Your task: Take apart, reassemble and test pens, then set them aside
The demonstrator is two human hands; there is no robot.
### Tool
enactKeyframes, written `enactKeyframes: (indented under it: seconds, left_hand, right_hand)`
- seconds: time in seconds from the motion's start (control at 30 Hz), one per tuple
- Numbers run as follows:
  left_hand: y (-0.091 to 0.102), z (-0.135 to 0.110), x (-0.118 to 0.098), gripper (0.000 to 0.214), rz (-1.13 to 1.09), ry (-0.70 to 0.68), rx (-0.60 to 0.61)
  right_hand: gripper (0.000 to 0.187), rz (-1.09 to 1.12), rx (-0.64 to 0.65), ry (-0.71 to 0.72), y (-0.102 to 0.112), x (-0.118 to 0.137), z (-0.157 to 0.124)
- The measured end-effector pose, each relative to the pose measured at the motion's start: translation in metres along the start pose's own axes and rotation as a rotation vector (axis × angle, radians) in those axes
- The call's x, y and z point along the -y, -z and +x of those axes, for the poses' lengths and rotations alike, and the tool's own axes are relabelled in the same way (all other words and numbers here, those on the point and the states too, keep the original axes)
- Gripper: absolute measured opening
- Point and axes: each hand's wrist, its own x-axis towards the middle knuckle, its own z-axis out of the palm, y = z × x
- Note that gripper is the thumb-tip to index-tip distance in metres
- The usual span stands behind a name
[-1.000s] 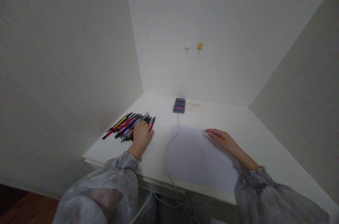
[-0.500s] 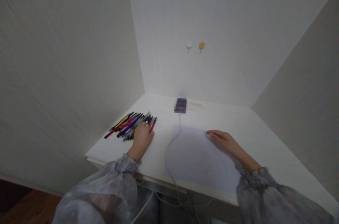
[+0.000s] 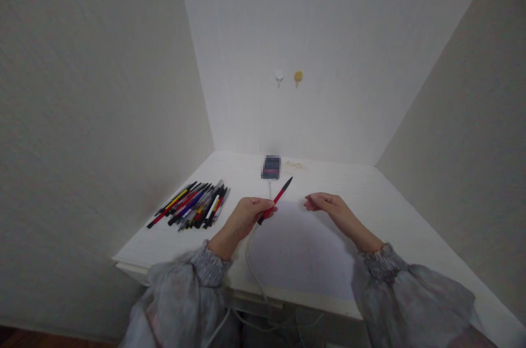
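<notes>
My left hand (image 3: 245, 217) pinches a red pen (image 3: 281, 191) with black ends between thumb and fingers, tilted up to the right above the paper's far left corner. Over the far right part of the white paper (image 3: 302, 255) hovers my right hand (image 3: 333, 212), empty, its fingers loosely bent and the thumb a little apart from them. To the left on the desk lies a heap of pens (image 3: 193, 205) in black, red, yellow, blue and white, mostly pointing the same way.
A phone-like device (image 3: 271, 167), its screen blurred, lies near the back wall. A white cable (image 3: 251, 260) runs from it along the paper's left side and over the desk's front edge. Two hooks, white (image 3: 279, 77) and yellow (image 3: 298, 76), are on the wall.
My left hand has lifted the red pen out of the heap and carried it right, over the paper. My right hand stays above the paper, its fingers slightly more bent. The view has shifted.
</notes>
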Motion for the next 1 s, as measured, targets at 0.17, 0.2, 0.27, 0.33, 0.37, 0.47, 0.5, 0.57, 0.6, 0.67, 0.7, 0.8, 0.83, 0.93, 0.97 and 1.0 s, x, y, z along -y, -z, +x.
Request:
enactKeyframes:
  seconds: [0.17,0.2,0.27,0.33,0.37,0.47,0.5,0.57,0.6,0.67,0.7,0.8,0.83,0.93,0.97,1.0]
  left_hand:
    - [-0.036,0.0,0.006,0.02,0.044,-0.004,0.158]
    - [-0.039,0.001,0.008,0.021,0.07,-0.001,0.187]
    - [-0.042,0.004,0.01,0.023,0.116,0.027,0.227]
    - [-0.042,0.008,0.012,0.026,0.138,0.074,0.245]
    - [-0.042,0.01,0.013,0.027,0.139,0.091,0.247]
    - [-0.042,0.015,0.018,0.03,0.142,0.104,0.233]
    - [-0.042,0.016,0.019,0.031,0.153,0.104,0.229]
    - [-0.043,0.018,0.022,0.031,0.181,0.107,0.231]
    - [-0.042,0.018,0.023,0.031,0.192,0.107,0.237]
    - [-0.04,0.02,0.025,0.031,0.202,0.112,0.25]
    - [-0.038,0.02,0.026,0.031,0.201,0.117,0.255]
    - [-0.033,0.022,0.028,0.032,0.194,0.141,0.275]
    - [-0.032,0.023,0.028,0.032,0.195,0.148,0.28]
    - [-0.03,0.023,0.029,0.032,0.2,0.161,0.289]
    - [-0.03,0.022,0.029,0.032,0.196,0.163,0.292]
    - [-0.03,0.022,0.029,0.032,0.191,0.165,0.296]
  right_hand:
    - [0.035,0.276,-0.097,-0.111,-0.017,0.004,-0.001]
    - [0.037,0.319,-0.113,-0.122,-0.019,0.004,-0.001]
    - [0.038,0.39,-0.127,-0.139,-0.022,0.004,-0.001]
    - [0.037,0.425,-0.118,-0.151,-0.023,0.004,-0.002]
    - [0.036,0.427,-0.107,-0.156,-0.023,0.005,-0.002]
    - [0.036,0.412,-0.078,-0.17,-0.026,0.005,-0.004]
    - [0.036,0.409,-0.07,-0.178,-0.027,0.005,-0.004]
    - [0.035,0.411,-0.062,-0.195,-0.029,0.003,-0.004]
    - [0.035,0.414,-0.059,-0.203,-0.031,0.001,-0.004]
    - [0.034,0.419,-0.055,-0.216,-0.034,-0.002,-0.002]
    - [0.034,0.422,-0.053,-0.221,-0.035,-0.004,-0.002]
    - [0.033,0.431,-0.044,-0.232,-0.039,-0.007,0.0]
    - [0.032,0.432,-0.04,-0.236,-0.04,-0.007,0.001]
    - [0.031,0.432,-0.033,-0.249,-0.043,-0.008,0.002]
    - [0.031,0.436,-0.031,-0.251,-0.043,-0.008,0.002]
    - [0.03,0.444,-0.028,-0.25,-0.043,-0.009,0.003]
